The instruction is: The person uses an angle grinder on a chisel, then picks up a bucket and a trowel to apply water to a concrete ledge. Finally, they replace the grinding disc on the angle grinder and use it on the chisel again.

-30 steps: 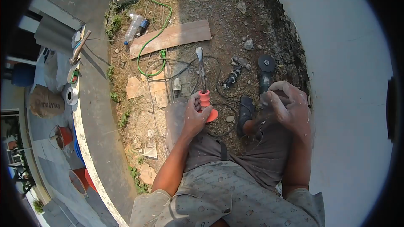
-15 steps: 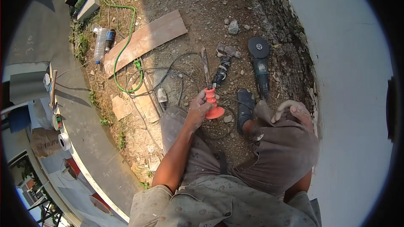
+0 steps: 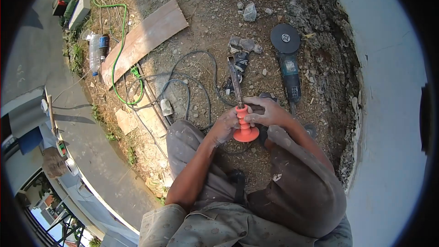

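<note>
A chisel with a flared orange hand-guard grip points away from me, slightly tilted, between my knees. My left hand is wrapped round the grip from the left. From the right, my right hand closes on the upper grip where the dark metal shank enters it. Just beyond the blade lies what looks like a hammer, with a grey, dust-covered head and a black taped handle. An angle grinder with a dark disc rests on the dirt to the right.
A wooden board lies at the left with a green cord across it. Dark cable loops over the ground. Plastic bottles and loose stones lie about. A pale wall runs along my right side.
My right hand has left my right knee and come over onto the chisel's grip. The chisel now leans more toward the hammer; my left hand keeps hold.
</note>
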`<state>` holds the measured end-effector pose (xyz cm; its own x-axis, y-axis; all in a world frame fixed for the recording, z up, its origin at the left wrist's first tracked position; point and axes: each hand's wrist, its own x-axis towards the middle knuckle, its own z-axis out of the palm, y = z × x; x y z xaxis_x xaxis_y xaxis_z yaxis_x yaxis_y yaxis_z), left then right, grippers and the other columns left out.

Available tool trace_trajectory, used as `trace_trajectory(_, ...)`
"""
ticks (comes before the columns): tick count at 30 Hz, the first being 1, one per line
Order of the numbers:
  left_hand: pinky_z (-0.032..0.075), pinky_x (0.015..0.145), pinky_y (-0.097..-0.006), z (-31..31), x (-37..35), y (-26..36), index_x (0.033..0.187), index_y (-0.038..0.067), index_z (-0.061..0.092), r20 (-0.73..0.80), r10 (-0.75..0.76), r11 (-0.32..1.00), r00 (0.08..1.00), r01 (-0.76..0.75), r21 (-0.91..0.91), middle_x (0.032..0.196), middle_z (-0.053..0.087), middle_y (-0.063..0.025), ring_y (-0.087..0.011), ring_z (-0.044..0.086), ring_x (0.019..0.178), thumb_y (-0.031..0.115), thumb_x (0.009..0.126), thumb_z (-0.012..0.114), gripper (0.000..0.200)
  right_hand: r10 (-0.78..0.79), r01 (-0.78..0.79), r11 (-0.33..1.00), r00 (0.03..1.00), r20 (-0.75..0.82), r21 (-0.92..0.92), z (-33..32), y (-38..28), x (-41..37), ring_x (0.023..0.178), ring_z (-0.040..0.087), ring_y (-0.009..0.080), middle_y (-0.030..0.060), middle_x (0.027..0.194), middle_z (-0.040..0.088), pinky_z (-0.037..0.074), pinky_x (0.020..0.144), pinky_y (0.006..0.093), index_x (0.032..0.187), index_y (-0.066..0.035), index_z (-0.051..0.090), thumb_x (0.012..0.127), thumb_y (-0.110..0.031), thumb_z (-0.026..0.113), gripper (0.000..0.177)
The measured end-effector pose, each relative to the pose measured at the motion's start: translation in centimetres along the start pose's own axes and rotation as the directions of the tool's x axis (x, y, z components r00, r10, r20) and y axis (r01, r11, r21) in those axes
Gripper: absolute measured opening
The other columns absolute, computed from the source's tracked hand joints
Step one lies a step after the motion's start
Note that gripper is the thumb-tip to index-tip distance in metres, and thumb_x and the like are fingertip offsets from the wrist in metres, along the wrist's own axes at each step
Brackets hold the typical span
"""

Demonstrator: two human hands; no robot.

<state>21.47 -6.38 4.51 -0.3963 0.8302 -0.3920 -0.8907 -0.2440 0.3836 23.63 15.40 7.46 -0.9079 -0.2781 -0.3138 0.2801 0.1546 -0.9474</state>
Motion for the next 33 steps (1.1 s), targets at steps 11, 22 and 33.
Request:
trace_trajectory(11, 0.047, 0.100, -0.0367, -1.6, 2.8, -1.1, 0.120, -0.001, 0.056, 0.021, -0.095, 0.986, 0.995, 0.091, 0.141, 0.111, 0.064, -0.0109, -0.0218, 0.063, 0.106, 0.010, 0.081, 0.061, 0.040, 0.164, -0.162, 0.986, 0.984, -0.072, 0.043, -0.2, 3.1, 0.3, 0.094, 0.067, 0.0214, 0.0124, 0.107, 0.068, 0.052, 0.083, 0.0325, 0.110, 0.000, 0.070, 0.073, -0.036, 0.086, 0.054)
trace_trajectory(22, 0.048, 0.091, -0.0289, 2.5, 2.6, 0.7, 0.117, 0.006, 0.057, -0.187, -0.061, 0.931, 0.981, 0.123, 0.344, 0.104, 0.065, -0.0026, -0.0121, 0.062, 0.098, 0.014, 0.093, 0.068, 0.027, 0.205, -0.138, 0.896, 0.972, -0.117, 0.422, -0.8, 3.1, -1.3, 0.110, 0.067, 0.0190, 0.0139, 0.117, 0.069, 0.054, 0.095, 0.0330, 0.122, -0.001, 0.067, 0.078, -0.025, 0.087, 0.054)
trace_trajectory(33, 0.052, 0.091, -0.0403, 3.5, 8.0, 4.2, 0.102, 0.008, 0.054, -0.426, 0.267, 0.908, 0.864, -0.374, -0.191, 0.093, 0.060, -0.0062, -0.0208, 0.061, 0.088, 0.010, 0.096, 0.064, 0.013, 0.206, -0.092, 0.885, 0.957, -0.207, 0.456, -0.5, 4.8, -2.0, 0.103, 0.067, 0.0182, 0.0153, 0.115, 0.066, 0.055, 0.089, 0.0318, 0.145, 0.002, 0.045, 0.086, -0.020, 0.081, 0.072)
